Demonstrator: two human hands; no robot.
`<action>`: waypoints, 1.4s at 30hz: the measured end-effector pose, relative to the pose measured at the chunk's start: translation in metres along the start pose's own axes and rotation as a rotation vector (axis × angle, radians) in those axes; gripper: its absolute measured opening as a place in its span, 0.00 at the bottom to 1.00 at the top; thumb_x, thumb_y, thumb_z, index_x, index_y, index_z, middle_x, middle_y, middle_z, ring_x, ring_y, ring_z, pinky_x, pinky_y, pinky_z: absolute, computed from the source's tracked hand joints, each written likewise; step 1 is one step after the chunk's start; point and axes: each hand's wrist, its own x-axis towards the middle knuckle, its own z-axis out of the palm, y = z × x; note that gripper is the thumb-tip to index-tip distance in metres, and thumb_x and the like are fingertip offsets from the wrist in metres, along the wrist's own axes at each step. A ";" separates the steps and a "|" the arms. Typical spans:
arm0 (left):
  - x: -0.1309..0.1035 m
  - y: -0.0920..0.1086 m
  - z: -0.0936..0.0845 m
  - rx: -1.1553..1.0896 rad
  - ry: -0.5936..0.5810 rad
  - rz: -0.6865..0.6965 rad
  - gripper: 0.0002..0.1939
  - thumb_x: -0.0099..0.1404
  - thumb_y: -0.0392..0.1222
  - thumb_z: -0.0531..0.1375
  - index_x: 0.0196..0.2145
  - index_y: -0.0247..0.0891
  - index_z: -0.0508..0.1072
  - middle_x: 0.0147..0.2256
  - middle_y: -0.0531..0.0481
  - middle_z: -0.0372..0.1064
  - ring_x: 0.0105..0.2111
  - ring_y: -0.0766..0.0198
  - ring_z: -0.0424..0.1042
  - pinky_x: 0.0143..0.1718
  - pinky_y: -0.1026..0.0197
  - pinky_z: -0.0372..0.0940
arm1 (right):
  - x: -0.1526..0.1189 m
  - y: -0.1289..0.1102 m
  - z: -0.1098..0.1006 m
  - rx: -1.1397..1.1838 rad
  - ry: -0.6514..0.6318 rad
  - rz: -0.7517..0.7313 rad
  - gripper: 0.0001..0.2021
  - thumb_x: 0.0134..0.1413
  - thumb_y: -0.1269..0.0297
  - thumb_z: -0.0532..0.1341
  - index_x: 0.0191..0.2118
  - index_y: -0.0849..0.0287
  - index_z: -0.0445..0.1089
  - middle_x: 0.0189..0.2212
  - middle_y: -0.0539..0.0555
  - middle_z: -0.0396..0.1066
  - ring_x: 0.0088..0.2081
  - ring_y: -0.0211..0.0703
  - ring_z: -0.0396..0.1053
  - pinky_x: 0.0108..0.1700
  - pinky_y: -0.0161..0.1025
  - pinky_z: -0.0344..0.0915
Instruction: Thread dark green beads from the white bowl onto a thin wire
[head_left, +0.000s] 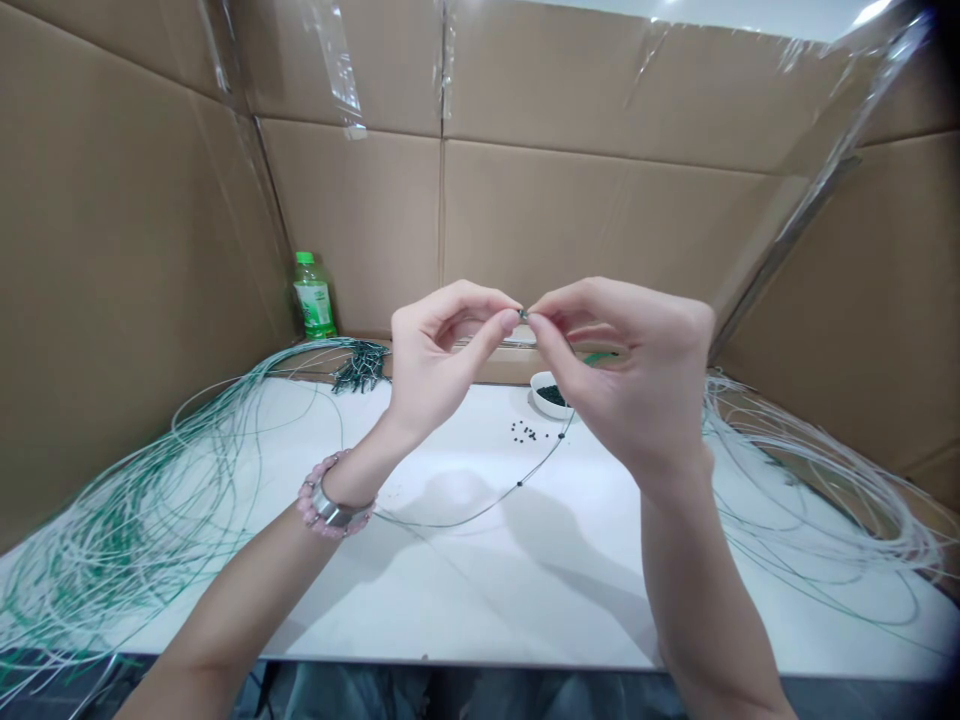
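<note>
My left hand [450,350] and my right hand [622,360] are raised over the white table, thumb and forefinger pinched on each, with the fingertips almost meeting. A tiny dark piece [523,314], which looks like a bead, shows between the two pinches. From below my right hand hangs a thin cord [491,505] with small black beads [519,484] on it, curving left across the table. The cord's upper end is hidden by the right hand's fingers. Under the hands, several loose black beads [529,432] lie beside a white bowl [541,405] holding many more.
A large tangle of green and white cords [127,520] covers the table's left side, with a dark knotted bunch [361,367] at its far end. Pale cords [840,510] lie on the right. A green-capped bottle [313,300] stands back left. Cardboard walls [600,210] enclose the table.
</note>
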 end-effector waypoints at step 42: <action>-0.001 0.002 0.005 -0.084 0.066 -0.048 0.08 0.58 0.45 0.65 0.29 0.38 0.76 0.28 0.52 0.74 0.27 0.70 0.73 0.32 0.67 0.71 | 0.000 -0.006 -0.002 0.013 0.024 -0.033 0.07 0.53 0.74 0.59 0.27 0.55 0.68 0.24 0.46 0.71 0.26 0.36 0.70 0.31 0.34 0.70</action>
